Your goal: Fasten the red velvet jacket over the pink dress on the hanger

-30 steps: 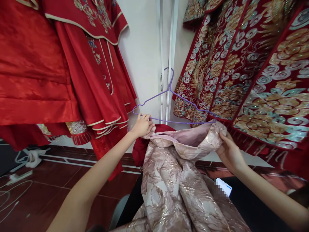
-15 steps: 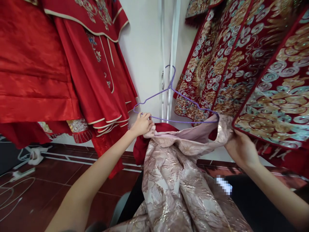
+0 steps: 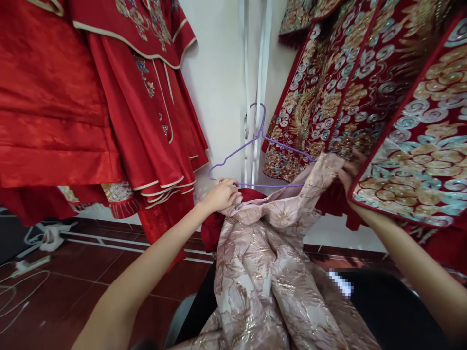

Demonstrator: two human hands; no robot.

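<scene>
A pink-and-gold brocade garment [image 3: 270, 262] with a red lining hangs down in front of me. My left hand [image 3: 221, 194] is closed on its left upper edge together with the bottom bar of a purple wire hanger [image 3: 255, 141]. My right hand [image 3: 350, 172] grips the garment's right upper edge, raised against the hanger's right shoulder. That hand is partly hidden behind an embroidered red panel [image 3: 412, 146]. The hanger's hook points up in front of a white wall rail [image 3: 255, 73].
Plain red satin robes [image 3: 83, 107] hang at the left. Heavily embroidered red garments [image 3: 346, 87] hang at the right. White cables and a power strip [image 3: 29, 262] lie on the dark red tiled floor. A dark seat [image 3: 386, 311] sits below the garment.
My right hand has lifted the garment's right edge up and over the hanger's right end, slipping behind the embroidered panel. My left hand has barely shifted.
</scene>
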